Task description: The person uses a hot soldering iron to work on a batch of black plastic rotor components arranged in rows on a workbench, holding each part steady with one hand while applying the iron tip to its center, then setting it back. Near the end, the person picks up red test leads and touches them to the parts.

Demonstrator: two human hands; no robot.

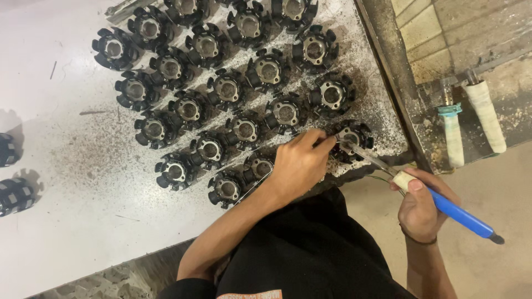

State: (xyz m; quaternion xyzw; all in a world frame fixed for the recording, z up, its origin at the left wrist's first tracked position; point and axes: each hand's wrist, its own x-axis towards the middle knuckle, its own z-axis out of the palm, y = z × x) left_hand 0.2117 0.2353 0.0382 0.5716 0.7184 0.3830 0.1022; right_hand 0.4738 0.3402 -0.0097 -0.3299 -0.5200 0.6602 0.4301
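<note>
Several black round stator cores with metal hubs lie in rows on a white table (72, 221). My left hand (301, 162) reaches across and pinches the nearest right-hand core (354, 138) at its edge with fingertips. My right hand (419, 205) is closed around a soldering iron (449, 207) with a blue handle and a pale taped collar. The iron's metal tip touches that same core.
Dark debris speckles the table around the cores. Two more black cores (14, 194) sit apart at the left edge. Right of the table's dark metal edge (396, 72), two taped tool handles (487, 116) rest on a dirty ledge beside a tiled wall.
</note>
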